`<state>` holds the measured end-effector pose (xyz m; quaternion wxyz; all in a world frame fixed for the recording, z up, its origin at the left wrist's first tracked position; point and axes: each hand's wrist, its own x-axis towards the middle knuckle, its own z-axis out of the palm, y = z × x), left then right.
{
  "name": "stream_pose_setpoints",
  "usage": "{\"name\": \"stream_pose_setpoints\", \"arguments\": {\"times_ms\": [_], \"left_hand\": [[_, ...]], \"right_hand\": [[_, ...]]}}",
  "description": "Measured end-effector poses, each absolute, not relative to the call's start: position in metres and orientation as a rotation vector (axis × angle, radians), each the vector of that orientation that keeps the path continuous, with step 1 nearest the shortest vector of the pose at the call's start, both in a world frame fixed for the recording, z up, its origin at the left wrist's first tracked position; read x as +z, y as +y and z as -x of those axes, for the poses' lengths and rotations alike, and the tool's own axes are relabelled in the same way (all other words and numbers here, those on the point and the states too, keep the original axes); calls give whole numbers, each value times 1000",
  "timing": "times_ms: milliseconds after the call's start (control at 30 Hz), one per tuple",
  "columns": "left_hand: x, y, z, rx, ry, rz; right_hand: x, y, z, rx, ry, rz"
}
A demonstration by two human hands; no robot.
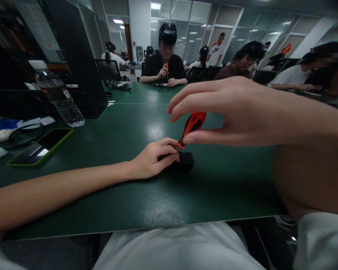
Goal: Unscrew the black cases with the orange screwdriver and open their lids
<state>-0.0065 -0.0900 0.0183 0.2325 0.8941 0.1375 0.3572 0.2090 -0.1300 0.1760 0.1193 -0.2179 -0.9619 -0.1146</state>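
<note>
My left hand (154,157) rests on the green table, its fingers wrapped round a small black box-shaped object (187,161) whose kind I cannot make out. A screwdriver (195,122) with an orange and black handle stands tilted over the box, its thin shaft passing beside my left fingertips. Where its tip meets the box is hidden by those fingers. Close to the camera, my right hand (228,110) is open around the screwdriver's handle. Its fingers are spread to the left of the handle, and the thumb overlaps the handle's lower end.
On the left of the table (124,210) are a water bottle (60,95), a phone (41,147) in a green case, and cables. A black cabinet-like case (81,56) stands behind the bottle. Across the table a person (166,67) holds another screwdriver; several people sit farther off.
</note>
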Motion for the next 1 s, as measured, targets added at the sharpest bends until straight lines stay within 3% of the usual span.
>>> {"name": "stream_pose_setpoints", "arguments": {"times_ms": [100, 267, 500, 667, 1000], "left_hand": [[18, -90, 7, 994, 359, -2471], [19, -91, 7, 1005, 323, -2475], [15, -89, 6, 990, 314, -2468], [18, -91, 6, 967, 351, -2472], [18, -87, 4, 863, 497, -2422]], "right_hand": [[172, -130, -207, -510, -2760, 804], [174, -138, -206, -220, -2938, 496], [168, -137, -208, -489, -2756, 717], [171, -138, -207, -361, -2879, 565], [169, -130, -199, -352, -2852, 780]]}}
